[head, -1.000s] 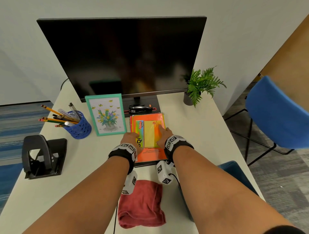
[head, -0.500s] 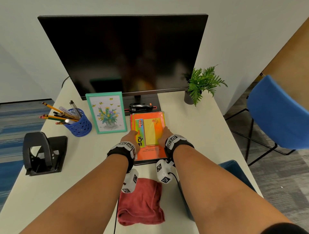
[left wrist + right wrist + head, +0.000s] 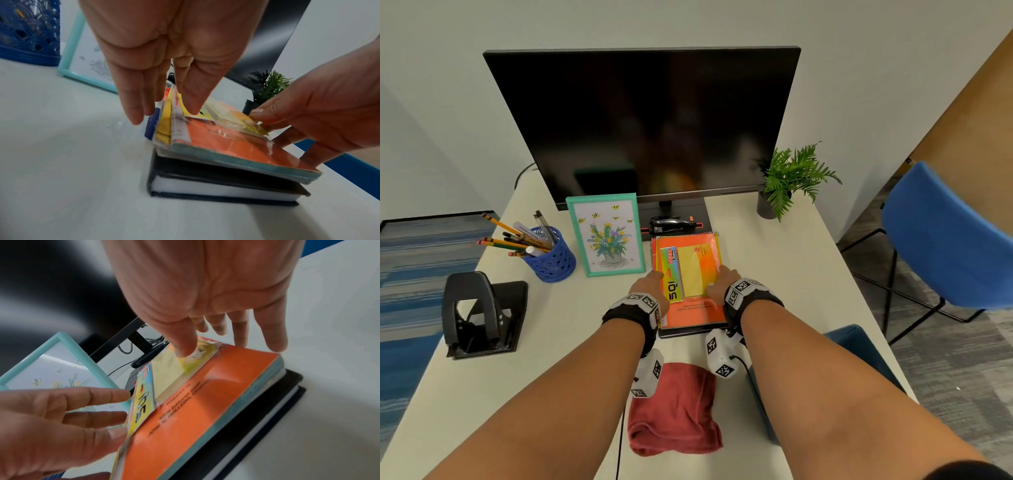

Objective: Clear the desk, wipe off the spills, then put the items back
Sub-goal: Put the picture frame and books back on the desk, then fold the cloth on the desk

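A black hardcover book lies on the white desk, with an orange notebook on it and a sticky-notes pack on top. My left hand holds the notebook's left edge, thumb on the pack, fingers down the side. My right hand pinches the right edge, thumb on the pack, fingers under the notebook. The notebook tilts up off the book. A wet patch glistens left of the stack. A red cloth lies near me.
Behind the stack stand a monitor, a stapler on its base, a teal picture frame and a potted plant. A blue pen cup and black hole punch sit left. A blue chair stands right.
My right hand slid from the top of the sticky-notes pack to the notebook's right edge. My left hand stayed at the left edge. The head view shifted a little.
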